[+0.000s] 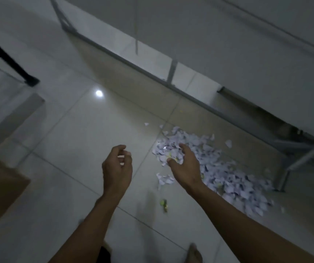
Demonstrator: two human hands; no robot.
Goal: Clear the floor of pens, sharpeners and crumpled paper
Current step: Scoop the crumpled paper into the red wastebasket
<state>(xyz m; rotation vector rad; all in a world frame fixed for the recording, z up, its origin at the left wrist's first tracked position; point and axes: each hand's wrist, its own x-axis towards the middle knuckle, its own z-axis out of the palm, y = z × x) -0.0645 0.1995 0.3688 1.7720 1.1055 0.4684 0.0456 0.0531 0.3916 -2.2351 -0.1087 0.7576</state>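
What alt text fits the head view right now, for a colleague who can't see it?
Two bare hands reach down over a tiled floor: the right hand hovers above a pile of torn white paper scraps beside a grey metal table frame, while the left hand, loosely curled, holds nothing. A small yellow-green scrap lies nearer the person.

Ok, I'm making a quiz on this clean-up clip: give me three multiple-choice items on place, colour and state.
1. Where does the paper pile lie?
A. On the floor beside the grey metal frame
B. In the cardboard box
C. On a chair

2. What colour are most of the scraps?
A. Red
B. Pale white-lilac
C. Black

3. What does the left hand hold?
A. A pen
B. A sharpener
C. Nothing visible

Answers: 1 A, the pile spreads over the tiles next to the frame. 2 B, the scraps look pale throughout. 3 C, its fingers hang loosely curled with nothing between them.
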